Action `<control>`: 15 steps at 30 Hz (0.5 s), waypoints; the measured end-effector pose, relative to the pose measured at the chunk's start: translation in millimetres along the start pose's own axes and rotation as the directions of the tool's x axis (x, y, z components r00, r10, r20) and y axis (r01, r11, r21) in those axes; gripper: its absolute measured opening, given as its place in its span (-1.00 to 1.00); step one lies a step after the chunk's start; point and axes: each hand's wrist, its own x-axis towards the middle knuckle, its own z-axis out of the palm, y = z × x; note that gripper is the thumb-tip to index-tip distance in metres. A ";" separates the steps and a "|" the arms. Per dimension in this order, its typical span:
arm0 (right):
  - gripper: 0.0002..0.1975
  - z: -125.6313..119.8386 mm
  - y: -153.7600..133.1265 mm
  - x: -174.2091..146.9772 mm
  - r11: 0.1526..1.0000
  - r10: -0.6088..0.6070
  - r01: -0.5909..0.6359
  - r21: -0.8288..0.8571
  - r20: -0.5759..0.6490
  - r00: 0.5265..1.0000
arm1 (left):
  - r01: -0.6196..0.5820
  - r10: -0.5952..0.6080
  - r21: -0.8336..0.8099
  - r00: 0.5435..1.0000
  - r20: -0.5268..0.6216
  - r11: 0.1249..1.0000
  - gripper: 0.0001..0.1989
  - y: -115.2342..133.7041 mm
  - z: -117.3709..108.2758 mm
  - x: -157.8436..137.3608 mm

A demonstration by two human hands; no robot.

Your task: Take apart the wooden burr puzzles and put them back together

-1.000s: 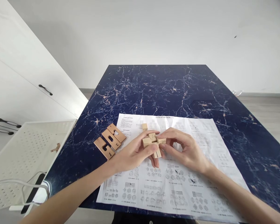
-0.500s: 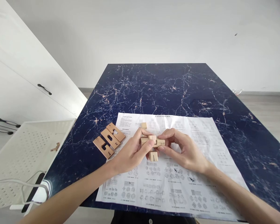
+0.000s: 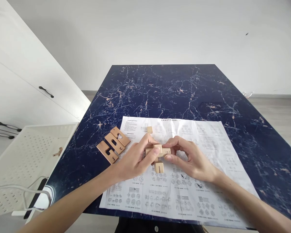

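Between my two hands is a cross-shaped wooden interlocking puzzle [image 3: 164, 151] of pale bars, held just above a printed sheet [image 3: 203, 187]. My left hand [image 3: 138, 159] grips its left side, thumb pressed on the upright block at the middle. My right hand [image 3: 188, 157] pinches the right end of the crosswise bar, which bears small dark marks. A block end with a dark line [image 3: 159, 167] sticks out toward me. Another pale block end [image 3: 149, 129] shows beyond my left fingers; whether it joins the puzzle is hidden.
Flat wooden pieces with cut-outs [image 3: 113, 145], numbered 2 and 3 among them, lie left of the sheet on the dark blue marbled table [image 3: 155, 90]. A white perforated cart [image 3: 21, 161] with a small wooden piece [image 3: 58, 152] and a cable stands at the left, below white cabinets [image 3: 26, 64].
The block end with the dark line has shifted a little toward me, opening a gap to the crosswise bar. Both hands keep their grip on the puzzle.
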 end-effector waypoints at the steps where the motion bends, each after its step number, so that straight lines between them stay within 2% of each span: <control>1: -0.74 -0.1 -0.3 0.3 1.000 0.001 -0.001 0.000 -0.005 1.000 | 0.012 -0.012 -0.003 1.000 0.002 1.000 -0.68 0.6 -0.1 0.0; 5: -0.76 -0.7 -0.6 2.7 0.999 0.025 -0.023 0.041 -0.046 0.999 | 0.108 -0.108 0.012 0.994 0.033 0.994 -0.55 3.4 0.1 0.4; 8: -0.74 -1.0 0.2 4.4 0.995 0.045 -0.038 0.096 -0.061 0.997 | 0.140 -0.140 -0.011 0.990 0.021 0.990 -0.24 4.6 0.8 1.7; 9: -0.74 -1.0 0.6 4.6 0.994 0.048 -0.042 0.104 -0.063 0.997 | 0.138 -0.138 -0.015 0.990 0.011 0.990 -0.20 4.9 0.9 2.4; 13: -0.74 -0.4 0.4 4.5 0.995 0.058 -0.051 0.085 -0.082 0.995 | 0.131 -0.131 0.006 0.991 0.000 0.991 -0.43 6.4 0.2 5.1; 15: -0.73 -0.1 -1.1 4.3 0.996 0.054 -0.048 0.071 -0.082 0.995 | 0.127 -0.127 0.005 0.992 -0.003 0.992 -0.47 6.8 -0.5 5.8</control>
